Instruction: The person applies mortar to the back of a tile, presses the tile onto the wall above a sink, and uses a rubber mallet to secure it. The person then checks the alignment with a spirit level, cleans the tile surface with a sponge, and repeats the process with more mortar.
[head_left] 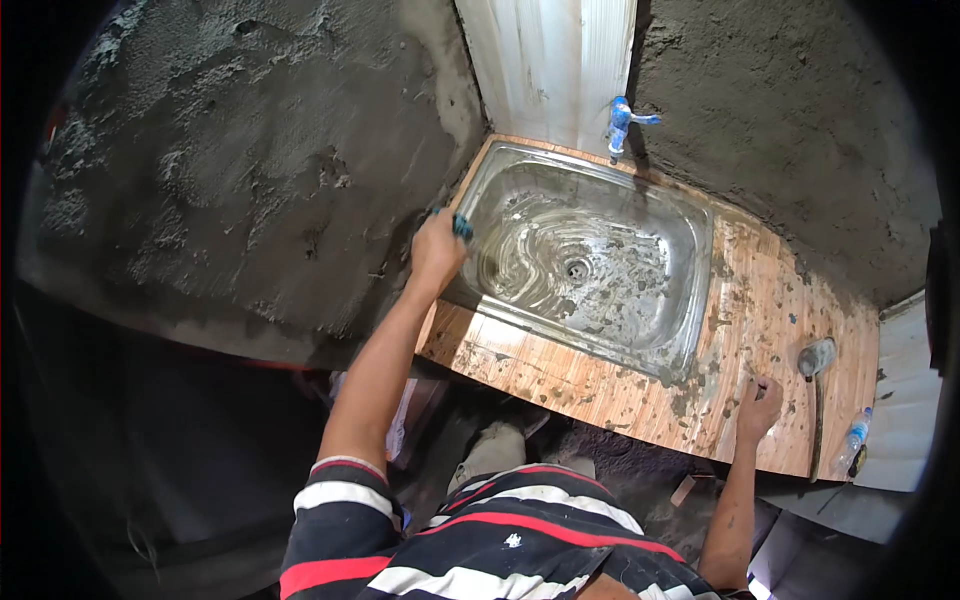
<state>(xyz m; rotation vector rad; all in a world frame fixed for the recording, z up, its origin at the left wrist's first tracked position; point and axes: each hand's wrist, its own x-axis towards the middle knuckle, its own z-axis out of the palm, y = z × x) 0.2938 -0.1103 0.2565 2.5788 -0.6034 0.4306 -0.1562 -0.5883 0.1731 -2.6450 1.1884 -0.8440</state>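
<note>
My left hand (pixel 437 254) is closed around a small dark teal pad-like thing (pixel 462 227) whose kind I cannot make out. It is at the left rim of a steel sink (pixel 565 333), beside the wet plaster. Grey cement slurry lies in swirls over the sink's bottom, around the drain (pixel 577 269). My right hand (pixel 762 405), its fingers curled in, is at the wood-patterned countertop (pixel 752 300) right of the sink. Whatever those fingers may hold is hidden. Splashes and crumbs of cement spot the countertop.
A blue tap (pixel 620 128) juts out behind the sink. Grey cement plaster (pixel 250 180) covers the walls. On the counter's right lie a mallet (pixel 817 357) with a long handle and a clear plastic bottle (pixel 857 435). A reddish block (pixel 683 490) is on the floor.
</note>
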